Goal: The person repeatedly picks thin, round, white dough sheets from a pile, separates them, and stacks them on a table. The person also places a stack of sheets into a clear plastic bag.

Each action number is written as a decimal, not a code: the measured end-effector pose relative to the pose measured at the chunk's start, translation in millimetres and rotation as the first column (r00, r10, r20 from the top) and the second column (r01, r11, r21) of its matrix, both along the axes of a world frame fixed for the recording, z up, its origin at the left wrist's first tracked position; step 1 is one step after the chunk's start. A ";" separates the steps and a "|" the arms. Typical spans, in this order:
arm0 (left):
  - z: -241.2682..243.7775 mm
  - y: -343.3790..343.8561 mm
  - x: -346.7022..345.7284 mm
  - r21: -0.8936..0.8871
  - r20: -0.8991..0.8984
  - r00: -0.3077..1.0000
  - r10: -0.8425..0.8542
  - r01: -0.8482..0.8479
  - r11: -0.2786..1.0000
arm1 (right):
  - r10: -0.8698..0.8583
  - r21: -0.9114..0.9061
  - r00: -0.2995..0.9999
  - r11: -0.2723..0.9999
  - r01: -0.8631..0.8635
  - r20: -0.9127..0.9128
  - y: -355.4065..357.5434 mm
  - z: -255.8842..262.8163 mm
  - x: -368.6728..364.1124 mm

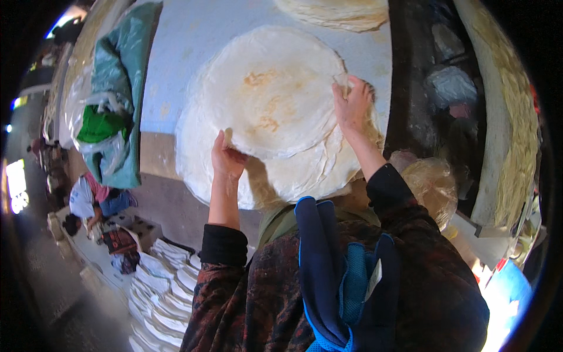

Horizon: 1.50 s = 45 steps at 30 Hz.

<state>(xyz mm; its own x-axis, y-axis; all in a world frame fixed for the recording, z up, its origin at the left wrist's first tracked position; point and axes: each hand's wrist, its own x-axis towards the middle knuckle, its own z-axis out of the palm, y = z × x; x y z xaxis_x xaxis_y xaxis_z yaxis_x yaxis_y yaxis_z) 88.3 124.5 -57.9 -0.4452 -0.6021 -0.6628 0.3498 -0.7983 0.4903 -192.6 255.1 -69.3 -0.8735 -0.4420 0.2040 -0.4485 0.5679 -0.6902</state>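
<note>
A thin round flatbread [277,92] with brown toasted spots lies between my hands, over a wider pile of pale flatbread sheets [290,176]. My left hand [228,156] grips its near left edge, thumb on top and fingers underneath. At its right edge, my right hand [354,103] pinches the rim between thumb and fingers. Folded, wrinkled sheet edges show below the right hand. Both hands are bare, with dark cuffs at the wrists.
Another flatbread stack [336,13] sits at the table's far right. Left of the pale blue table surface [176,66] lie a teal cloth [118,145] and a green item in clear plastic [101,123]. Clear plastic bags [429,185] are at right. A person [96,198] bends at far left.
</note>
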 end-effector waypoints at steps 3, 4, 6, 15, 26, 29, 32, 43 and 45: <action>11.7 11.3 -7.0 0.003 0.069 0.996 -0.052 0.052 0.999 | 0.487 0.087 0.855 0.873 -0.479 -0.180 19.4 40.1 41.7; 10.2 13.2 -9.5 -0.004 0.088 0.993 -0.084 0.085 0.996 | 0.605 0.106 0.775 0.796 -0.596 -0.184 20.8 35.8 58.7; 3.6 13.0 -6.2 -0.029 -0.009 0.994 -0.106 0.106 0.994 | 0.740 0.152 0.652 0.673 -0.724 -0.167 16.3 28.7 88.1; -20.8 22.7 0.2 -0.035 -0.056 0.998 -0.004 0.002 0.999 | 0.834 0.278 0.503 0.551 -0.787 -0.229 6.2 17.3 97.4; -14.5 25.9 -8.9 -0.015 -0.125 0.991 0.039 -0.041 0.999 | 0.887 0.181 0.404 0.445 -0.877 -0.223 -1.2 12.9 79.4; -16.3 24.9 -7.3 -0.019 -0.134 0.991 0.025 -0.027 0.999 | 0.915 0.187 0.332 0.376 -0.908 -0.229 -2.5 17.1 75.2; -19.5 24.6 -6.1 -0.014 -0.159 0.987 0.032 -0.035 0.999 | 0.905 0.270 0.276 0.368 -0.890 -0.325 -3.4 19.4 80.0; -24.2 23.0 -7.0 -0.003 -0.179 0.984 0.007 -0.008 1.000 | 0.757 0.198 0.581 0.644 -0.738 -0.297 -13.4 34.1 109.4; -27.3 23.3 -5.9 -0.008 -0.180 0.984 0.016 -0.017 1.000 | 0.789 0.237 0.520 0.601 -0.763 -0.328 -11.7 29.9 111.5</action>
